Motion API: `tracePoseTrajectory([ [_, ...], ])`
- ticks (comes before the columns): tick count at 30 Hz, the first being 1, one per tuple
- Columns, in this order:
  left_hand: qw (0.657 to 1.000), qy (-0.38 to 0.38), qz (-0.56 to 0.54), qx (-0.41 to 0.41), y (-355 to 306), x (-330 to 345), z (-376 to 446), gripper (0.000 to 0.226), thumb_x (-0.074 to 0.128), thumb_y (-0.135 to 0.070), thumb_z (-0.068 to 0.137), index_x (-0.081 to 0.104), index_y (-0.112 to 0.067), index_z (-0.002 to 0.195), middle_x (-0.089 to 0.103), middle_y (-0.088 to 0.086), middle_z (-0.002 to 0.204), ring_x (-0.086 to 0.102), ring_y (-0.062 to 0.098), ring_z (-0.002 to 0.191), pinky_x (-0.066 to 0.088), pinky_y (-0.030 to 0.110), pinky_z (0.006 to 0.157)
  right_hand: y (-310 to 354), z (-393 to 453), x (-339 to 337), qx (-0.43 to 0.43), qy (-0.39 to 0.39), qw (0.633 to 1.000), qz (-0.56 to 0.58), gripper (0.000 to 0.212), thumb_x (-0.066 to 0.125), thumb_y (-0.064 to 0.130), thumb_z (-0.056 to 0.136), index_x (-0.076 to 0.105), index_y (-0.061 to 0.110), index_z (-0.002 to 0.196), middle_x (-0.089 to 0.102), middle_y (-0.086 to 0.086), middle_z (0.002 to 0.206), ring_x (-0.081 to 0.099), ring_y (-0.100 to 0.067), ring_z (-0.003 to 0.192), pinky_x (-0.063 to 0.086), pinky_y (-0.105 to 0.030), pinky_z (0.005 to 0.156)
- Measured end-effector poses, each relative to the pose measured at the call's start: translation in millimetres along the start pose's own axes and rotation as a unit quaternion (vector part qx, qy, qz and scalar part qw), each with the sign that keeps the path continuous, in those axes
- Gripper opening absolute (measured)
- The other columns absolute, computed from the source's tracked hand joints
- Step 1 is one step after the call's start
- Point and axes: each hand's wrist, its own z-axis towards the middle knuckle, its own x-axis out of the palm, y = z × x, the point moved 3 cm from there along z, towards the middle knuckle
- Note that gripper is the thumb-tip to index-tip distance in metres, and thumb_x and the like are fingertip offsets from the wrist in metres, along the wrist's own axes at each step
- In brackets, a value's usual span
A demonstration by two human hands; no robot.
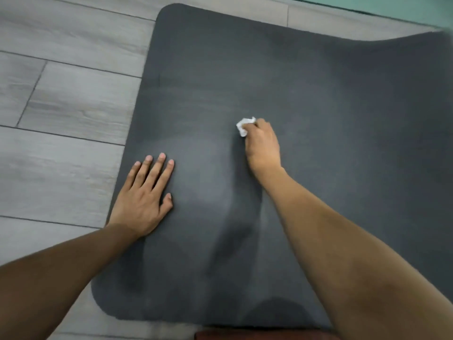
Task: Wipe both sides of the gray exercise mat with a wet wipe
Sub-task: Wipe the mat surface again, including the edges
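Note:
The dark gray exercise mat (pixel 306 82) lies flat on the floor and fills most of the view. My right hand (pixel 263 146) is near the mat's middle, closed around a crumpled white wet wipe (pixel 244 126) that pokes out past the fingertips and touches the mat. My left hand (pixel 144 197) rests palm down on the mat near its left edge, fingers spread, holding nothing. A faint lighter sheen shows on the mat between my two hands.
Gray wood-look floor planks (pixel 61 106) run along the left and far sides of the mat. A teal surface (pixel 404 6) borders the floor at the top right. A dark reddish edge (pixel 245 336) shows at the bottom of the view.

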Motion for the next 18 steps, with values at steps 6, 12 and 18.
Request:
tracePoseTrajectory([
  [6, 0.992, 0.056, 0.107, -0.033, -11.7, -7.1, 1.4, 0.068, 0.02, -0.041, 0.103, 0.002, -0.016, 0.163, 0.009, 0.01, 0.171, 0.019, 0.04, 0.154, 0.019, 0.053, 0.122, -37.8, -10.5, -29.2, 0.253, -0.04, 0.965, 0.066, 0.035, 0.037, -0.001, 0.082, 0.062, 0.023, 0.085, 0.05, -0.008, 0.092, 0.05, -0.034, 0.081, 0.037, -0.033, 0.072],
  [12, 0.992, 0.105, 0.01, -0.073, -6.8, -27.4, 0.4, 0.07, 0.035, -0.055, 0.104, 0.011, -0.026, 0.163, 0.004, 0.009, 0.171, 0.024, 0.037, 0.149, 0.037, 0.05, 0.113, 147.3, -31.3, 35.7, 0.083, 0.114, 0.979, 0.148, 0.029, 0.049, 0.007, 0.089, 0.07, 0.022, 0.101, 0.06, -0.013, 0.1, 0.062, -0.035, 0.094, 0.045, -0.039, 0.079],
  [18, 0.996, 0.066, -0.046, -0.026, 6.1, 4.6, -48.0, 0.098, 0.021, -0.085, 0.087, -0.004, -0.028, 0.164, -0.009, 0.003, 0.171, -0.004, 0.026, 0.158, 0.004, 0.046, 0.128, 99.9, -41.7, 24.9, -0.021, 0.12, 0.989, 0.087, 0.025, 0.053, 0.009, 0.088, 0.067, 0.016, 0.106, 0.058, -0.009, 0.112, 0.051, -0.028, 0.105, 0.039, -0.031, 0.082],
])
